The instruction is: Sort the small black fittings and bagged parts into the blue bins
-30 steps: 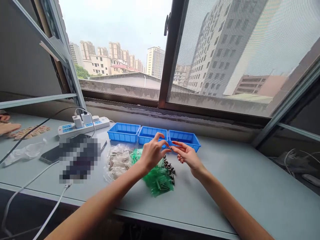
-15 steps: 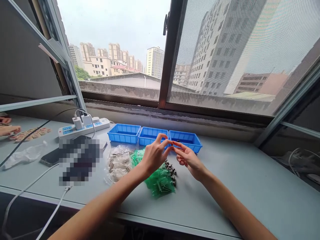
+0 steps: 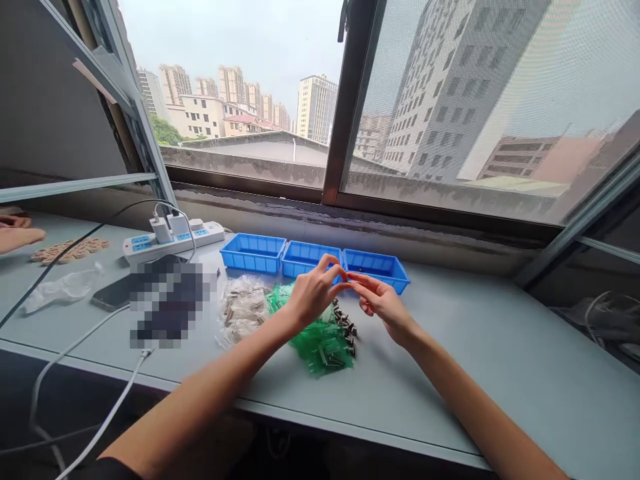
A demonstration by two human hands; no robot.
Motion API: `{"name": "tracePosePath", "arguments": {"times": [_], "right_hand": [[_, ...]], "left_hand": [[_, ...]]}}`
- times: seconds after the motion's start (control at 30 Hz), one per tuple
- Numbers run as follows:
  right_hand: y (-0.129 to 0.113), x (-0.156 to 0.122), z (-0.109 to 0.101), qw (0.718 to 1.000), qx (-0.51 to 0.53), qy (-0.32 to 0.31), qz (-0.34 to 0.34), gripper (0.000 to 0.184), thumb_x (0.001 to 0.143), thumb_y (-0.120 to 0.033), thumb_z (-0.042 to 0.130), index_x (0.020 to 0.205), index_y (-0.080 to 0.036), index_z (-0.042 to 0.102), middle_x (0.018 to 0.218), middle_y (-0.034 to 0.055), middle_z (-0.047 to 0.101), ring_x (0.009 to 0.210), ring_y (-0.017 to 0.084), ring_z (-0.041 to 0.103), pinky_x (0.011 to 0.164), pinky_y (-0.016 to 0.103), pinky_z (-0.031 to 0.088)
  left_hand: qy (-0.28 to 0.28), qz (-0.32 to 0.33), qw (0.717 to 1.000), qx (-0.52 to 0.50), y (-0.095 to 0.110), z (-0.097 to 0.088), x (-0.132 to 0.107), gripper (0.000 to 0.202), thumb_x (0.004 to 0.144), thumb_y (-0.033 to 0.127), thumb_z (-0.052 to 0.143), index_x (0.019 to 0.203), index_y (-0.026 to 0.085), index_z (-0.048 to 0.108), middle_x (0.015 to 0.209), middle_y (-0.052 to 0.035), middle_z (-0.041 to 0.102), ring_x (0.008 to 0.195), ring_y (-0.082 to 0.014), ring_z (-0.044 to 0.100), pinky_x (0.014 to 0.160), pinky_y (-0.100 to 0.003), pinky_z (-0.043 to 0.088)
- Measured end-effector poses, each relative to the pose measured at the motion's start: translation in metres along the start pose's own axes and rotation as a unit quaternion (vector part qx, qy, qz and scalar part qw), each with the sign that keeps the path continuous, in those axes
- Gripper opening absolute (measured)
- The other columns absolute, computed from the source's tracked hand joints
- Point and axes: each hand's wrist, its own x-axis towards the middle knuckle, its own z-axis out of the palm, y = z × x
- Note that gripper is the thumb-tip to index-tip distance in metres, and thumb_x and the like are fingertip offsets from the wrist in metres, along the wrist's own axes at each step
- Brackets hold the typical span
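My left hand (image 3: 313, 297) and my right hand (image 3: 386, 307) meet at the fingertips in front of the blue bins. Thumb and fingers of each are pinched together; whatever lies between them is too small to make out. Below my left hand is a pile of green plastic bags (image 3: 325, 347) with thin metal pieces inside. Several dark metal parts, perhaps screws or bolts (image 3: 349, 325), lie loose along its right side. Clear bags (image 3: 244, 308) of metal pieces sit left of the green ones, partly behind my left forearm.
A left blue bin (image 3: 254, 255), a middle one (image 3: 307, 259) and a right one (image 3: 377, 270) stand in a row under the window. To the left are a power strip (image 3: 210, 233), a phone (image 3: 113, 290), cables and a crumpled clear bag (image 3: 67, 288). Another person's hand (image 3: 20, 238) is near wooden pieces (image 3: 75, 250).
The camera view has shifted slightly, moving the scene up and a little right. My hands stay joined at the fingertips, with small finger movements. The other person's hand has lifted from the wooden pieces.
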Motion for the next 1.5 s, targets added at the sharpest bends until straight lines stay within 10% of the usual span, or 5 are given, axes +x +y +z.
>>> {"name": "tracePosePath", "arguments": {"times": [0.63, 1.0, 1.2, 1.33, 1.5], "right_hand": [[0.001, 0.006, -0.010, 0.983, -0.110, 0.086, -0.122, 0.055, 0.067, -0.064, 0.062, 0.092, -0.017, 0.069, 0.086, 0.0068, 0.066, 0.038, 0.006, 0.042, 0.035, 0.024, 0.033], [-0.053, 0.025, -0.037, 0.917, -0.308, 0.217, -0.133, 0.028, 0.070, -0.038, 0.070, 0.089, -0.018, 0.068, 0.079, 0.0050, 0.069, 0.040, 0.012, 0.055, 0.046, 0.028, 0.045], [-0.108, -0.019, 0.036, 0.943, -0.195, 0.050, -0.266, 0.025, 0.077, -0.036, 0.064, 0.096, -0.020, 0.066, 0.075, 0.0021, 0.069, 0.044, 0.011, 0.057, 0.044, 0.023, 0.042], [-0.097, -0.047, 0.115, 0.963, 0.017, -0.153, -0.222, 0.030, 0.082, -0.045, 0.057, 0.099, -0.021, 0.064, 0.072, 0.0010, 0.067, 0.043, 0.009, 0.055, 0.039, 0.019, 0.040], [-0.077, -0.038, 0.175, 0.965, 0.128, -0.178, -0.146, 0.032, 0.076, -0.046, 0.063, 0.093, -0.018, 0.060, 0.071, -0.0002, 0.064, 0.039, 0.006, 0.050, 0.032, 0.015, 0.032]], "left_hand": [[-0.005, -0.031, 0.999, -0.004, -0.004, -0.002, 0.002, 0.025, 0.090, 0.042, 0.050, 0.104, 0.024, 0.061, 0.112, -0.0030, 0.054, 0.073, -0.0142, 0.064, 0.052, -0.021, 0.043], [-0.049, -0.025, 0.998, 0.010, -0.008, -0.003, 0.001, 0.023, 0.088, 0.039, 0.051, 0.092, 0.021, 0.064, 0.108, -0.0037, 0.056, 0.076, -0.0143, 0.062, 0.058, -0.024, 0.049], [-0.021, -0.010, 1.000, -0.014, 0.006, -0.012, 0.009, 0.021, 0.087, 0.037, 0.051, 0.092, 0.021, 0.064, 0.104, -0.0034, 0.058, 0.079, -0.0164, 0.061, 0.059, -0.025, 0.050], [-0.020, 0.029, 0.999, -0.006, 0.035, -0.016, 0.021, 0.022, 0.090, 0.037, 0.048, 0.092, 0.021, 0.063, 0.109, -0.0031, 0.058, 0.091, -0.0189, 0.060, 0.062, -0.024, 0.049], [-0.068, 0.082, 0.994, 0.033, 0.065, -0.012, 0.039, 0.026, 0.091, 0.039, 0.047, 0.099, 0.018, 0.061, 0.110, -0.0066, 0.055, 0.096, -0.0206, 0.058, 0.064, -0.027, 0.051]]}}
